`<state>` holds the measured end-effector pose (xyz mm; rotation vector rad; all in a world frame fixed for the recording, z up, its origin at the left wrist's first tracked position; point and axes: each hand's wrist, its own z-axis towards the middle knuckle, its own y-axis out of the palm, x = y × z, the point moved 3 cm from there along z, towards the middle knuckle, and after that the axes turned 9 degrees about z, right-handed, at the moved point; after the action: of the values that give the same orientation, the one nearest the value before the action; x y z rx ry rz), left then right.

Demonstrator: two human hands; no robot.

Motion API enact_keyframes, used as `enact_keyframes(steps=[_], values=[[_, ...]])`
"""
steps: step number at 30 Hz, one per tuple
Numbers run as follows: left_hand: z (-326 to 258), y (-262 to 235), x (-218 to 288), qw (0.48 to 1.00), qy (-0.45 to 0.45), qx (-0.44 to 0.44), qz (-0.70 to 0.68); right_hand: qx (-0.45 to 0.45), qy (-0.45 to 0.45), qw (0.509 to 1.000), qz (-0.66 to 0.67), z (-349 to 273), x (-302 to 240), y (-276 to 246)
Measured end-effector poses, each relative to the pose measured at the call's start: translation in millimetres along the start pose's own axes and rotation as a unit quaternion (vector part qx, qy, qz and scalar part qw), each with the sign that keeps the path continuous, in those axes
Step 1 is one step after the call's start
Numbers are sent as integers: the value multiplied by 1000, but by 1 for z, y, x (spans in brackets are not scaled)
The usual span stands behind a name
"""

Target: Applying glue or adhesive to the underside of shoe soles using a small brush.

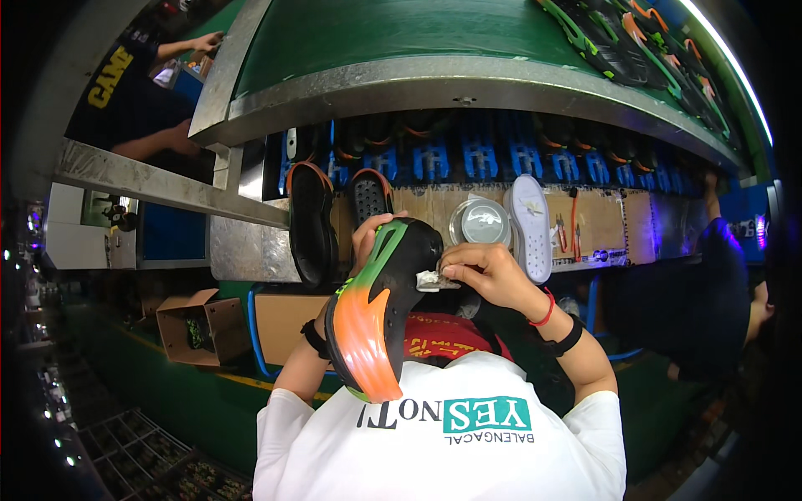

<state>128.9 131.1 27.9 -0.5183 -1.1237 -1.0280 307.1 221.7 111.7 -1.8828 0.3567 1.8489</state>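
My left hand [365,240] grips a black shoe [384,292] with a green-to-orange sole, holding it tilted with the sole toward me. My right hand [484,271] pinches a small white cloth [433,280] and presses it against the shoe's side near the toe. A red cord and a black band circle my right wrist. My white shirt fills the lower middle of the view.
On the workbench [601,221] lie a black shoe with orange trim [311,221], a black sole [371,196], a round metal tin [479,222], a white insole [531,225] and red-handled tools [576,225]. A green conveyor [376,33] carries shoes. An open carton [200,327] sits left. Other people work at both sides.
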Motion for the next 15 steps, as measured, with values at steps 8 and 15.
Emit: enact_keyframes(steps=[8,15], values=[[-2,5,16,980,-94,-7,-174,52,-75,975,-203,-4,-5,-9],[-22,0,-1,955,-193,7,-223,91,-136,938,-306,-2,-5,-11]])
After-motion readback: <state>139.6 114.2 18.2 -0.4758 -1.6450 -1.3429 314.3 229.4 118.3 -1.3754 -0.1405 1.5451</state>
